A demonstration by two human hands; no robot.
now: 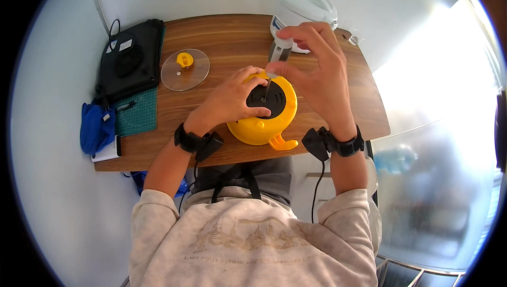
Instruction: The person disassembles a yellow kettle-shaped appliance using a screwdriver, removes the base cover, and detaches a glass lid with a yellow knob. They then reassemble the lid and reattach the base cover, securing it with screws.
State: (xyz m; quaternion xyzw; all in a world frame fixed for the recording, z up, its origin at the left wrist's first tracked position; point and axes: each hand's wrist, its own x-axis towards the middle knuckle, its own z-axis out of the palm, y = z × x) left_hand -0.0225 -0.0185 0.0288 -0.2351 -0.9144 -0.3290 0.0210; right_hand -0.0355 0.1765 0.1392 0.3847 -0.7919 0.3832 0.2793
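From left on the wood-grain table (pixel 232 34), we see a flat black appliance (pixel 142 49) with a cord, then a clear round lid (pixel 193 77) with a yellow knob (pixel 184 59). Our left hand (pixel 224 99) spreads its thumb and fingers over the black disc (pixel 275 98) set in a yellow pot-shaped appliance (pixel 256 134), apparently bottom up near the table's front edge. Its smooth, rounded yellow wall rings the disc, small bumps dot it, and a curved yellow handle (pixel 283 144) juts toward us. A grey-and-white screwdriver (pixel 280 51) stands slightly tilted, shaft reaching the disc's middle, handle pinched between the thumb and fingers of our right hand (pixel 323 59).
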